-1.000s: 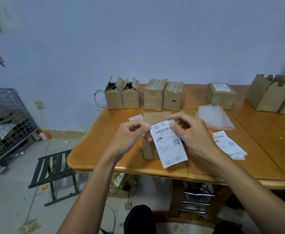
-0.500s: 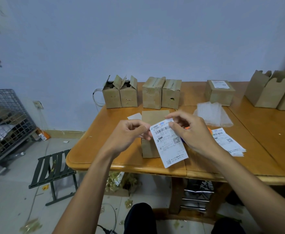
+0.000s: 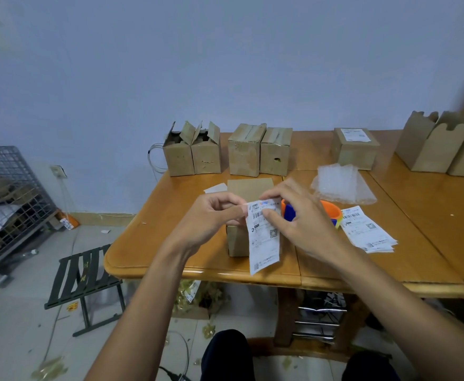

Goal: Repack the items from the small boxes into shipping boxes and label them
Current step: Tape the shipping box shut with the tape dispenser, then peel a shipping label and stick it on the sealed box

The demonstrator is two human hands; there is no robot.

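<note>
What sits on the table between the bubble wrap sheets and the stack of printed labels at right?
In the head view, an orange and blue tape dispenser sits between the bubble wrap and the label stack, partly hidden behind the right hand.

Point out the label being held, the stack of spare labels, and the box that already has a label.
held label [image 3: 263, 243], head view, its printed face.
stack of labels [image 3: 365, 229], head view, top sheet.
labelled box [image 3: 355, 154], head view, front wall.
</note>
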